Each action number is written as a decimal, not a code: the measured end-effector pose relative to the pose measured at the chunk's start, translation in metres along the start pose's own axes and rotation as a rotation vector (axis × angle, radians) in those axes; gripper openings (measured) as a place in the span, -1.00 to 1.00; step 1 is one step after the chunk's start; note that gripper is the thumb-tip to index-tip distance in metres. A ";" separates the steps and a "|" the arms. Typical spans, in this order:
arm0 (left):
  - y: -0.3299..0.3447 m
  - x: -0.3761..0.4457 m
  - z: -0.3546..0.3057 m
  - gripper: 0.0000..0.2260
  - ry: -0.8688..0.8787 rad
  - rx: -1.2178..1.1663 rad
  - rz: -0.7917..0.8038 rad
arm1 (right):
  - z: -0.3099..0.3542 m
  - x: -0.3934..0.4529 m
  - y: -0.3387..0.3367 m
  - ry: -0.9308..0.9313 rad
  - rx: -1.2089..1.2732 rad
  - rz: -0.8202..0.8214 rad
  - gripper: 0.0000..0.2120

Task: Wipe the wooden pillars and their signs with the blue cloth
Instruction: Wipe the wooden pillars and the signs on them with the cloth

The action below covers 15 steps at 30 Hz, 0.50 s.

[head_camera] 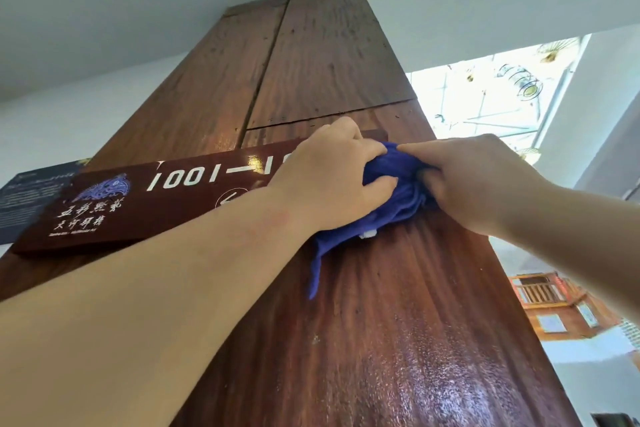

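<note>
I look up a tall dark wooden pillar [398, 322] that rises to the ceiling. A dark red sign [138, 198] with white numbers, characters and an arrow is fixed across it and sticks out to the left. The bunched blue cloth [391, 198] lies pressed on the pillar at the sign's right end, a strip of it hanging down. My left hand [332, 177] grips the cloth from the left and covers the sign's right end. My right hand [481, 180] pinches the cloth from the right.
A dark information board [24, 198] hangs on the white wall behind the sign at the left. A bright glass roof with hanging ornaments [512, 87] opens at the upper right. Wooden railings and a balcony [547, 298] show at the lower right.
</note>
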State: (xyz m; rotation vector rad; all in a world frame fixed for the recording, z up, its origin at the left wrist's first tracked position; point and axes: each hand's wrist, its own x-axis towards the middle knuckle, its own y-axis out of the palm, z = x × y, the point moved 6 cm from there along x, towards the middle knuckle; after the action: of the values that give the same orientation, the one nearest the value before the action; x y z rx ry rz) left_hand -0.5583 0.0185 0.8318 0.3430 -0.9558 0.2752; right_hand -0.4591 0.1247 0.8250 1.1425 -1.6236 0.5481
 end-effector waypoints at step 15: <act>0.008 0.058 0.039 -0.69 -0.152 0.101 0.068 | -0.006 0.072 0.019 0.139 -0.214 -0.109 -0.68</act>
State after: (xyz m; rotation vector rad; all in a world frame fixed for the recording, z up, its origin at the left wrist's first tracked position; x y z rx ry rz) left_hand -0.5584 0.0145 0.9019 0.4291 -1.1065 0.3641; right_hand -0.4738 0.1087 0.8965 1.0052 -1.4529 0.3653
